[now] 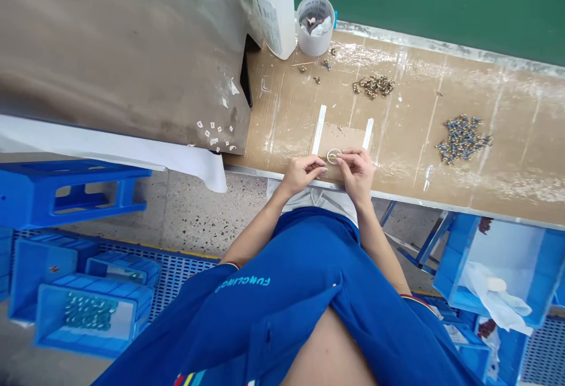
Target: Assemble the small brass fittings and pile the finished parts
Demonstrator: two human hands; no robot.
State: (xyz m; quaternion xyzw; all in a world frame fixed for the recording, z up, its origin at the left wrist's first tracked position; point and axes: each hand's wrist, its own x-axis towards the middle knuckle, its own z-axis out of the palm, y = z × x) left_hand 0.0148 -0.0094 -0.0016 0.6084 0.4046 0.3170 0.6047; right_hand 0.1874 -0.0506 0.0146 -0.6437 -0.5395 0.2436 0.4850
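Note:
My left hand (303, 174) is at the front edge of the bench, its thumb and forefinger brought together. Whatever lies between those fingertips is too small to make out. Just to its right, my right hand (358, 173) pinches thumb against fingers beside a small white ring (334, 152). A thin pale line crosses the ring near those fingertips, but its kind is unclear. Both hands rest over a brown cardboard piece (346, 137) flanked by a left white strip (319, 129) and a right white strip (368, 133). Tiny bits lie on the cardboard.
A pile of small brassy pieces (375, 86) and a blue-and-brass pile (463, 139) lie on the bench. Behind stand a white bottle (276, 15) and a tape-roll cup (314, 42). A metal housing (132, 62) borders the left. Blue bins (88, 339) sit below.

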